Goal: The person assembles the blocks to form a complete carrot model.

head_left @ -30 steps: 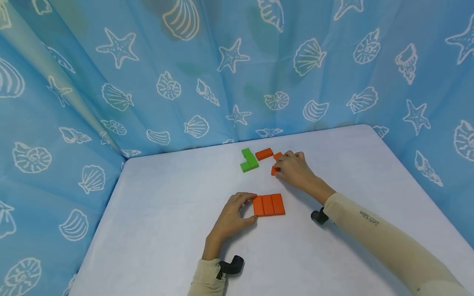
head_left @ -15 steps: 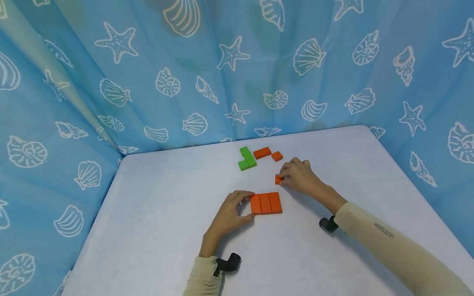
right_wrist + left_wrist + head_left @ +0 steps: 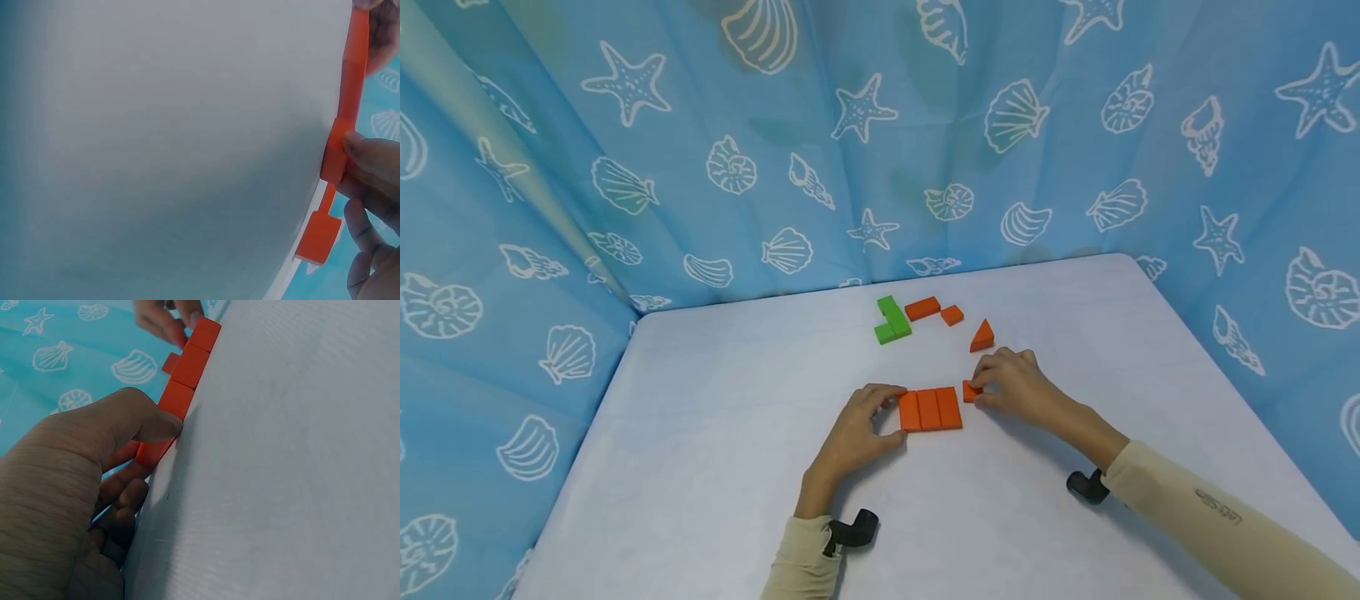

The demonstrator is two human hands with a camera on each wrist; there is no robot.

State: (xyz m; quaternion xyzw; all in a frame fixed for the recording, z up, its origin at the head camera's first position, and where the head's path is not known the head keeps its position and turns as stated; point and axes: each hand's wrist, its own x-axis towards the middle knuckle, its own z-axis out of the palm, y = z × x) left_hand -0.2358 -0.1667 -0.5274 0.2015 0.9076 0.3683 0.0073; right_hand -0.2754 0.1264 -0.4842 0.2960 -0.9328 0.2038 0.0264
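Note:
Three orange rectangular blocks (image 3: 929,409) lie side by side in a row on the white table. My left hand (image 3: 853,435) pinches the left end of this row, with the thumb on the near side and fingers on the far side. Just past the row's right end, my right hand (image 3: 1021,388) pinches a small orange block (image 3: 970,392) between thumb and fingers. The right wrist view shows that small block (image 3: 335,150) under the thumb. Its far part is hidden by the fingers. An orange triangular block (image 3: 982,336) lies just behind my right hand.
Green blocks (image 3: 893,321) lie together toward the back of the white table (image 3: 715,450). Beside them are an orange rectangular block (image 3: 922,308) and a small orange block (image 3: 952,315). A blue shell-patterned curtain (image 3: 842,183) hangs along the back and sides.
My right hand has brought the small orange block nearer, from the back group to beside the row's right end. The triangular block has come into sight. My left hand keeps its hold.

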